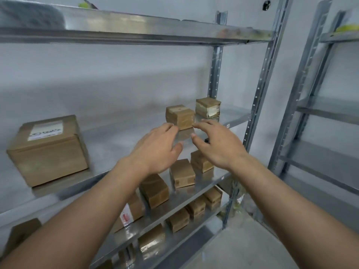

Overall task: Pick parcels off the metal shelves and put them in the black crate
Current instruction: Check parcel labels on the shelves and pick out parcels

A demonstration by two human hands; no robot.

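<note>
Small brown taped cardboard parcel [180,116] upright on a metal shelf [108,144], second taped parcel [207,107] just behind to its right, large labelled box [48,152] far left, more small parcels [182,175] on lower shelves

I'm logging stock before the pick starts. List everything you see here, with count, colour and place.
Large parcel: one, brown with a white label, left on the middle shelf.
Small parcels on the middle shelf: two, brown; one just beyond the fingertips, one behind it to the right.
Small parcels on lower shelves: several, brown, partly hidden by the arms; exact count unclear.
Shelf unit: one, grey metal, ahead.
Second shelf unit: one, grey metal, right.
Yellow-green items: two glimpsed on the top shelves, blurred.
Black crate: not in view.
Left hand: open, reaching.
Right hand: open, reaching.
</note>
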